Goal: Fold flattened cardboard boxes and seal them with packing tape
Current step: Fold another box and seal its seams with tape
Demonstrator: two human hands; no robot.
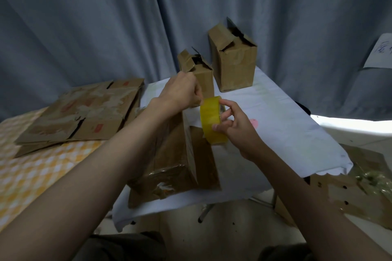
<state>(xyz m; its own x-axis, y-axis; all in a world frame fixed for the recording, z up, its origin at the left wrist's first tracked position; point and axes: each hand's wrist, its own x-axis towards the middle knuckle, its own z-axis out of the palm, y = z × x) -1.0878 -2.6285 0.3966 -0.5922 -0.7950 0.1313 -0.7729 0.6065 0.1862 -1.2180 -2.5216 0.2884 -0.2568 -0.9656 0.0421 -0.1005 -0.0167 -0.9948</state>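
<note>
Tape roll (213, 121), light and stiff, held above the folded box (176, 167) in right-hand fingers (228, 115) curled through its core. Left hand (180, 91) pinching at its top edge, probably the sticky, flimsy free end. Best gripped by the core.

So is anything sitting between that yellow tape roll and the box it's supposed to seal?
Nothing visible. The right hand holds the tape roll just above the box lying on the table, while the left hand pinches at the roll's edge. The two standing boxes are farther back, out of the way.
</note>
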